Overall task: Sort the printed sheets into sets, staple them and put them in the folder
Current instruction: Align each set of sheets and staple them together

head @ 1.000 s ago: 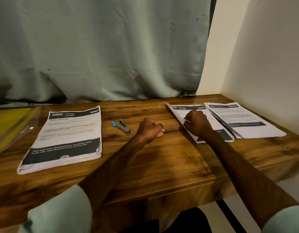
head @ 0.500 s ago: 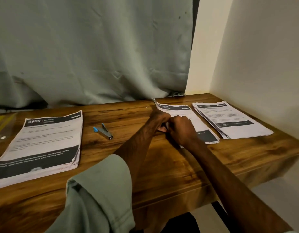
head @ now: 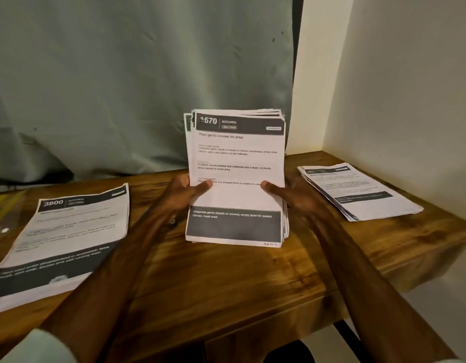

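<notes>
Two hands stand the 1670 stack [head: 237, 179] upright on the worktop [head: 226, 281], left hand [head: 183, 191] and, seemingly, blurred right hand [head: 294, 196] each in closed grip on its sides: squaring the set, then stapling needs one hand freed.

— Where is this?
— A plain room corner used as a paperwork desk, likely in a home: a wooden table [head: 226, 284] set against a grey-green curtain [head: 121, 87] and a bare cream wall [head: 410, 87].
— What says desk work?
— Piles of printed sheets [head: 69, 231] across it, with a yellow plastic folder [head: 0, 205] at its edge.
</notes>
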A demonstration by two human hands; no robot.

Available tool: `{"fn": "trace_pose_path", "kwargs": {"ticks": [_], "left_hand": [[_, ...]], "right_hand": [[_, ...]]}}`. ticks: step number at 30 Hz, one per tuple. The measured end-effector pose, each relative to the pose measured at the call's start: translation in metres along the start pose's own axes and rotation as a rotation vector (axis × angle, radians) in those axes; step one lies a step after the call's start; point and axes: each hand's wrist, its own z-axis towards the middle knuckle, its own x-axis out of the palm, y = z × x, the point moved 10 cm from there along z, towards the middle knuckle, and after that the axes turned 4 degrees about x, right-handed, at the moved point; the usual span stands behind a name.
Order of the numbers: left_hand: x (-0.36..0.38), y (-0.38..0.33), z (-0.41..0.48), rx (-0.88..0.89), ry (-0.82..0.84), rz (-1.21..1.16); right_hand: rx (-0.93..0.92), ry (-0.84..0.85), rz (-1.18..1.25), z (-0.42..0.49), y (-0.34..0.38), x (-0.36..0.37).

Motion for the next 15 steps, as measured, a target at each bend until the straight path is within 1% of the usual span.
{"fn": "trace_pose_path", "kwargs": {"ticks": [2,4,6,11,15], "left_hand": [[-0.017,-0.012,-0.007,0.07,-0.082,0.031],[-0.03,-0.027,-0.01,0.143,-0.174,0.029],[-0.04,-0.042,-0.011,0.187,-0.229,-0.001],[-0.033,-0.082,-0.006,0.314,-0.216,-0.053],[-0.015,-0.069,-0.003,0.305,-0.192,-0.107]], "right_hand": [[-0.083,-0.031,0.016,0.012,0.008,0.015],[-0.166,-0.107,-0.016,0.019,0.026,0.024],[-0.258,-0.157,-0.053,0.024,0.046,0.032],[-0.399,-0.257,0.0,0.026,0.074,0.024],[-0.39,-0.29,-0.023,0.028,0.06,0.01]]}}
